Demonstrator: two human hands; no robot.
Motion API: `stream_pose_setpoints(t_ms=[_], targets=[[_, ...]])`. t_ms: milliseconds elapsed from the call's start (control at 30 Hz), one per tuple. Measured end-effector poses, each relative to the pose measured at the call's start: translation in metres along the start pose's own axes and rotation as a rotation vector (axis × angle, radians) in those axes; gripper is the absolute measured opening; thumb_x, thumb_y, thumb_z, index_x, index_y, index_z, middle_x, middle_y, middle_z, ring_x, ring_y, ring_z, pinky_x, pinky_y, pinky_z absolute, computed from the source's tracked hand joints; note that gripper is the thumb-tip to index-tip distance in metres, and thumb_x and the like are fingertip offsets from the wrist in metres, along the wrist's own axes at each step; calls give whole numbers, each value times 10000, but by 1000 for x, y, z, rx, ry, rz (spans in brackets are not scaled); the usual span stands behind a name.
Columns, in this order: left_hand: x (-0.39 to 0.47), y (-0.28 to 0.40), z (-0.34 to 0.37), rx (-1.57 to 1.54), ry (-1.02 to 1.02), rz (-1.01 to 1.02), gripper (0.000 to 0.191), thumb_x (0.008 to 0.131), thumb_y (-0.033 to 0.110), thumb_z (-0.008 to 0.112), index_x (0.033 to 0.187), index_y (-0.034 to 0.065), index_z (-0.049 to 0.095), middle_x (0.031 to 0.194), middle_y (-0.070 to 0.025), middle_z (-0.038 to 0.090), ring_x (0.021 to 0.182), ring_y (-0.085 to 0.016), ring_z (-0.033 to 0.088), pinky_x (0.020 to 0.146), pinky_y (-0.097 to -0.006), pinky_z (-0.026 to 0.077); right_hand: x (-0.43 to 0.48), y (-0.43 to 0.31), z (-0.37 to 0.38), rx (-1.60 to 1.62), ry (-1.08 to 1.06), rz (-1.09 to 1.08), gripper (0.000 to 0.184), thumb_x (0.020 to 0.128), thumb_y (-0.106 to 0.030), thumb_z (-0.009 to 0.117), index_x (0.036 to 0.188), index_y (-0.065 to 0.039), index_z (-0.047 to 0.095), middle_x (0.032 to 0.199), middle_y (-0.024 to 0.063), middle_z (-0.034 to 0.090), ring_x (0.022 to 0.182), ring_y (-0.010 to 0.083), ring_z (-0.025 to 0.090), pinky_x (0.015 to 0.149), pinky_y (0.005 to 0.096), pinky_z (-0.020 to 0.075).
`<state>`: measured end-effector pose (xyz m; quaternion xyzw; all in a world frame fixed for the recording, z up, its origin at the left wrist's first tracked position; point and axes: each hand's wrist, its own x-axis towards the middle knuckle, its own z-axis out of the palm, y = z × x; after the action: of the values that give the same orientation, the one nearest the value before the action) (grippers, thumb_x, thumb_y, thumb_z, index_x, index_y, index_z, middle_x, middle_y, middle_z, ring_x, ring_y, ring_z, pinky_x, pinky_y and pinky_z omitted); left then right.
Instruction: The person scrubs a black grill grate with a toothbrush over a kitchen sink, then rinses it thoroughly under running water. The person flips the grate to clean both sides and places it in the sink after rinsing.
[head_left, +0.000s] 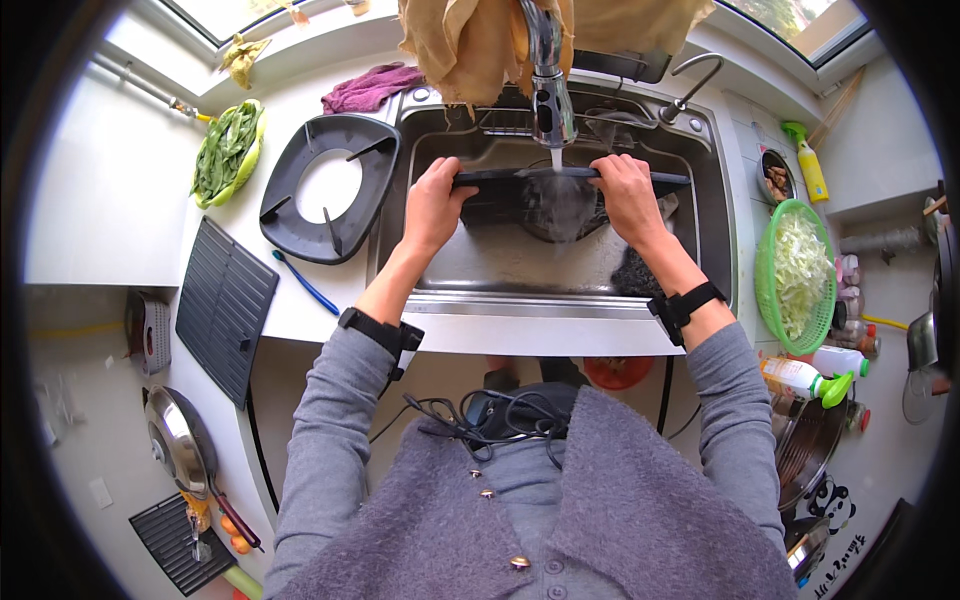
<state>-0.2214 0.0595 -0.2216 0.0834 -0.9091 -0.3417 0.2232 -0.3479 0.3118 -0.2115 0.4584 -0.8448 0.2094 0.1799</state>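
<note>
My left hand (436, 201) grips the left end of a black stove part (491, 196), tilted nearly edge-on over the stainless steel sink (480, 262). On the same upper edge, farther right, my right hand (628, 196) has its fingers over the top. Water runs from the chrome faucet (553, 112) onto the part between my hands and splashes down its face. A curved rim shows behind the spray, but the water blurs its shape. Beside my right forearm, a dark scouring pad (636, 271) lies in the sink.
Left of the sink lie a black pan support (274, 176), a blue toothbrush (307, 283) and a slatted black panel (225, 300). Green leafy vegetables (229, 154) fill a basket behind. At right stand a green colander (765, 289) of shredded cabbage and several bottles (791, 376).
</note>
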Motion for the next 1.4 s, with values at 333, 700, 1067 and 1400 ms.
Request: stream_pose_setpoints(t_ms=[333, 700, 1067, 1400], targets=[[-7, 13, 12, -75, 1, -72, 97, 802, 105, 562, 873, 44, 536, 859, -164, 601, 846, -393, 565, 680, -438, 465, 46, -125, 65, -4, -55, -30, 422, 699, -89, 576, 1104, -35, 470, 1087, 92, 504, 1071, 260, 465, 971, 426, 286], [-35, 20, 3, 0, -89, -48, 233, 756, 36, 648, 887, -1, 459, 892, -196, 555, 837, -435, 528, 669, -459, 434, 2, 37, -1, -390, -232, 275, 586, 679, -146, 730, 1189, -98, 445, 1223, 101, 472, 1233, 275, 387, 1068, 472, 238], [-33, 22, 0, 39, -99, -64, 261, 725, 26, 664, 931, -4, 507, 877, -189, 577, 844, -410, 542, 688, -428, 439, 15, -105, 49, -88, -192, -13, 565, 695, -129, 655, 1201, -55, 415, 1224, 121, 434, 1258, 286, 337, 1090, 502, 163], [-30, 20, -14, 167, -185, -9, 248, 723, 19, 660, 924, 17, 514, 877, -160, 582, 839, -397, 558, 667, -443, 447, -21, 62, -32, -454, -279, 334, 515, 756, -202, 682, 1194, -90, 435, 1156, 91, 495, 1181, 270, 443, 1055, 565, 208]])
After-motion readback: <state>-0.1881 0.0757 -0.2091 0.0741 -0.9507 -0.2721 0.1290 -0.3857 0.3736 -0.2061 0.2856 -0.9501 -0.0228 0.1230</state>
